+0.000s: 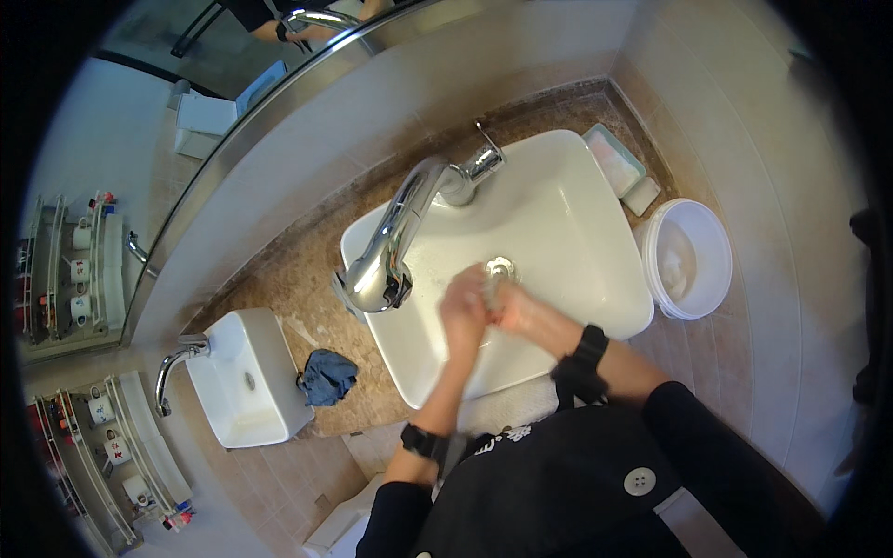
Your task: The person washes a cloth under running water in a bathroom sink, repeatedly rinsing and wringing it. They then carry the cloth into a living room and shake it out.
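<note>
My left hand (464, 303) and my right hand (513, 307) are close together over the white washbasin (572, 237), just in front of its metal drain (500, 268). A small pale thing (494, 291), blurred and partly hidden by the fingers, shows between them; I cannot tell what it is or which hand grips it. The chrome faucet (391, 251) arches over the basin's left side, with its lever (488, 143) at the back. Each wrist wears a black band.
A white plastic bucket (687, 258) stands right of the basin, near a soap dish (617, 160) and a pale block (641, 196). A crumpled blue cloth (328, 377) lies between the basin and a smaller sink (244, 380). A mirror and a rack of mugs (117, 450) are at left.
</note>
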`<state>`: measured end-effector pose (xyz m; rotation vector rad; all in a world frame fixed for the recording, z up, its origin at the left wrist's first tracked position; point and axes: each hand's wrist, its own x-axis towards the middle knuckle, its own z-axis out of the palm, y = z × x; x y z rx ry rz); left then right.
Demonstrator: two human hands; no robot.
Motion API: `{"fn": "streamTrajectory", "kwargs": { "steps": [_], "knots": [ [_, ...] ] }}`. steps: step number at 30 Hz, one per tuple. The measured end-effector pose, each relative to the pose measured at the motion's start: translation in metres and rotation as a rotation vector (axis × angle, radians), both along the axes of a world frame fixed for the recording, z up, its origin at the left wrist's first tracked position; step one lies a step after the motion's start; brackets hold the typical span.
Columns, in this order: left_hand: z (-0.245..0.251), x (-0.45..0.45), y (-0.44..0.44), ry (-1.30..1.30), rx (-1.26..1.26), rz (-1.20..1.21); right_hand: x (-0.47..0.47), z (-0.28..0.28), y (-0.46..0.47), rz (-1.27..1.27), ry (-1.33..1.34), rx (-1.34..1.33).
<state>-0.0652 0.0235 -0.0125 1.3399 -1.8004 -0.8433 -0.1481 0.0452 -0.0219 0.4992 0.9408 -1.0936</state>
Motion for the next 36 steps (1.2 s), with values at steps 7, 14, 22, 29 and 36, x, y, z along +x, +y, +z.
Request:
{"fn": "streamTrajectory", "kwargs": {
  "steps": [7,14,22,29,36],
  "knots": [
    [-0.003,0.004,-0.01,-0.219,0.362,0.17,0.003,-0.017,-0.001,0.342,-0.118,-0.014],
    [-0.013,0.001,-0.01,-0.309,0.419,0.157,0.006,0.0,-0.002,0.254,0.031,0.187],
    [-0.003,-0.007,0.008,-0.301,0.13,0.066,0.001,-0.021,0.004,0.144,-0.089,0.054],
    [-0.035,0.005,0.006,-0.06,0.122,0.097,-0.008,-0.021,-0.004,0.219,-0.058,0.212],
    [-0.058,0.038,-0.024,-0.149,0.62,0.041,-0.007,-0.024,0.013,0.458,-0.109,-0.099]
  ]
}}
